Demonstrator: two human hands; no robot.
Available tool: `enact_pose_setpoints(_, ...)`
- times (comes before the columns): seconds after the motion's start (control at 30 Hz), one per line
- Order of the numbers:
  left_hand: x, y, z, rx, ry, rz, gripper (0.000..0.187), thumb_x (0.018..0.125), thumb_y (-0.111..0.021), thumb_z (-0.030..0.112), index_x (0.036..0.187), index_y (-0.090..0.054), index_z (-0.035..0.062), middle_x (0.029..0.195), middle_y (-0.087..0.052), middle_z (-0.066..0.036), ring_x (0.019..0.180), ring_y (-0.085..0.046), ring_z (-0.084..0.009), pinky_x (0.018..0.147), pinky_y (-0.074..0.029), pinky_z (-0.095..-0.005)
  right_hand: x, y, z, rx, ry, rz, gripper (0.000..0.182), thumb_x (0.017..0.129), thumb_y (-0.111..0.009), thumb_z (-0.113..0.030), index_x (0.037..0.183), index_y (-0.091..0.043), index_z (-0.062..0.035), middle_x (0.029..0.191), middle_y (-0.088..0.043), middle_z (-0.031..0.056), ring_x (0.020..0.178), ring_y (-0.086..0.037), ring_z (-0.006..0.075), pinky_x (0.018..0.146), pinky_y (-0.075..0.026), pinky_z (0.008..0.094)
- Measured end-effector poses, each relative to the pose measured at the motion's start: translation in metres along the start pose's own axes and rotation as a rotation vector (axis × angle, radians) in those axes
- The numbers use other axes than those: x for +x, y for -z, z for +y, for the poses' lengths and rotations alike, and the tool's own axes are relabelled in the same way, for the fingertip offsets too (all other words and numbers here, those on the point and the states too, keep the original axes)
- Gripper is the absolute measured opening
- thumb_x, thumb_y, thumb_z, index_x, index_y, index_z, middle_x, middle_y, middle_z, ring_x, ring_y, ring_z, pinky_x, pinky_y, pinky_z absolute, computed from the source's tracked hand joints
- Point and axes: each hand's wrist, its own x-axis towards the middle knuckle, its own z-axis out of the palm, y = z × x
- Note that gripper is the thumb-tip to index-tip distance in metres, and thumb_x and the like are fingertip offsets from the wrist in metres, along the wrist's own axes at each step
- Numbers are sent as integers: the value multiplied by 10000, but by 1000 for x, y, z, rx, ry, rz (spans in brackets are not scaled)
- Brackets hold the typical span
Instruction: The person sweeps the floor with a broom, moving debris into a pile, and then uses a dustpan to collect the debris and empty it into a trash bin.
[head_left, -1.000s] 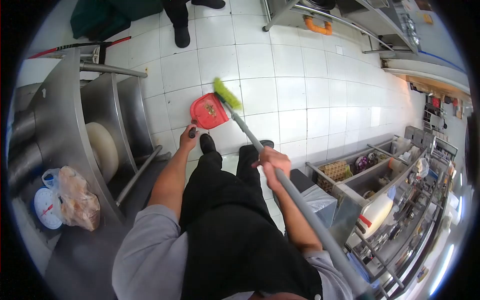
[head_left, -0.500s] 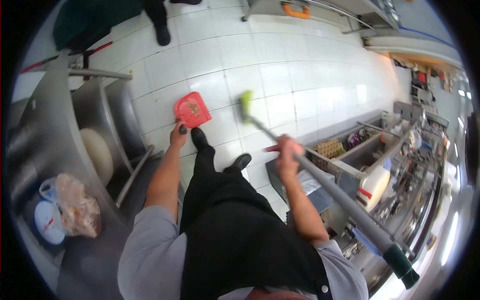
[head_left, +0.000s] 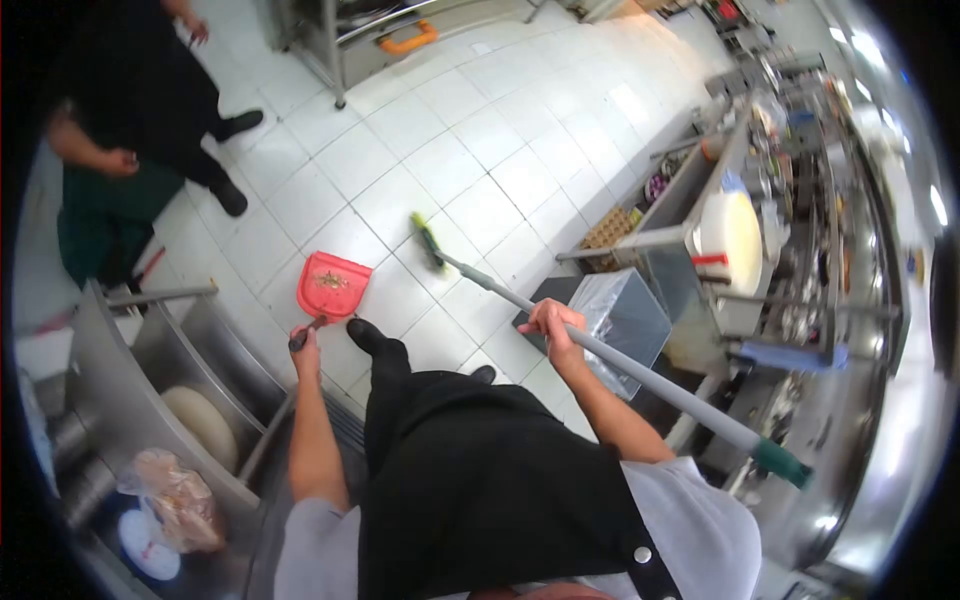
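Note:
My left hand (head_left: 306,352) is closed round the dark handle of a red dustpan (head_left: 334,285), which holds small light and greenish debris on the floor tiles. My right hand (head_left: 554,324) is closed round the grey pole of a broom (head_left: 675,394). The broom's green bristle head (head_left: 428,241) is to the right of the dustpan and apart from it. At the pole's near end is a dark green grip.
A person in dark clothes (head_left: 150,95) stands at upper left beside a green bin (head_left: 100,225). A grey bin (head_left: 635,325) with a clear liner is right of my legs. Steel shelves (head_left: 110,370) stand left, a steel counter (head_left: 850,400) right, a wheeled rack (head_left: 332,50) ahead.
The view has turned, and more of the other person now shows. My right fingers have closed round the pole. The broom head's bristles now face another way; both hands keep their tools.

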Motion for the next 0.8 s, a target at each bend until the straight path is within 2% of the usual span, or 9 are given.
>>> enact_pose_setpoints(0.07, -40, -12, 43, -69, 4, -39, 219, 1019, -724, 222, 1199, -609, 173, 898, -571, 42, 775, -514, -69, 704, -471, -300, -39, 50, 25, -146, -122, 107, 455, 1112, -531, -326, 840, -653, 18, 839, -635, 94, 782, -634, 144, 726, -620, 342)
enact_pose_setpoints(0.17, -104, -36, 102, -26, -84, -168, 186, 1037, -704, 232, 1186, -598, 195, 984, -584, 36, 880, -560, -91, 774, -497, -302, -104, 126, 73, -130, -127, 220, 420, 1113, -545, -311, 924, -709, 26, 905, -672, 72, 783, -663, 143, 703, -605, 329)
enact_pose_setpoints(0.3, -210, -101, 193, 77, -223, -317, 143, 1061, -671, 205, 1178, -593, 179, 1140, -563, 0, 1052, -572, -138, 959, -526, -354, -207, 207, 106, -20, -235, 331, 397, 1110, -570, -309, 984, -746, 23, 1060, -728, 114, 949, -707, 183, 752, -636, 351)
enact_pose_setpoints(0.4, -289, -149, 246, 90, -330, -506, 135, 1066, -662, 169, 1182, -593, 157, 1187, -553, -18, 1145, -589, -156, 1076, -528, -410, -276, 238, 108, 28, -241, 359, 399, 1110, -570, -326, 1030, -758, 16, 1156, -733, 127, 1077, -692, 205, 803, -638, 355)
enact_pose_setpoints(0.53, -371, -213, 296, 155, -533, -766, 143, 1047, -683, 115, 1174, -615, 111, 1169, -559, -43, 1139, -589, -161, 1069, -510, -369, -335, 240, 112, 64, -347, 437, 395, 1104, -580, -366, 1084, -773, -22, 1215, -726, 113, 1114, -674, 207, 817, -616, 339)
enact_pose_setpoints(0.6, -402, -246, 311, 357, -788, -814, 124, 1040, -680, 79, 1148, -619, 85, 1136, -605, -84, 1240, -594, -220, 1100, -459, -373, -347, 242, 120, 94, -349, 454, 387, 1095, -594, -389, 1091, -779, -49, 1264, -708, 112, 1140, -648, 201, 817, -609, 355)
enact_pose_setpoints(0.67, -434, -278, 320, 456, -972, -923, 110, 1026, -678, 45, 1122, -630, 68, 1215, -664, -178, 1434, -531, -313, 1139, -390, -380, -352, 237, 127, 128, -287, 508, 388, 1081, -607, -398, 1054, -777, -50, 1142, -726, 87, 989, -654, 169, 753, -588, 339)
enact_pose_setpoints(0.7, -461, -292, 328, 535, -1007, -965, 121, 1005, -696, 39, 1106, -641, 77, 1370, -651, -239, 1461, -514, -336, 1127, -406, -377, -354, 233, 127, 145, -258, 537, 390, 1073, -613, -403, 1035, -776, -51, 1080, -735, 74, 914, -657, 154, 721, -578, 331)
enact_pose_setpoints(0.8, -488, -329, 305, 457, -1021, -1148, 138, 962, -728, 24, 1054, -639, 77, 1546, -537, -296, 1481, -499, -347, 1128, -428, -394, -359, 227, 119, 158, -293, 538, 374, 1069, -622, -395, 1045, -774, -54, 1035, -717, 66, 861, -643, 140, 694, -554, 318)
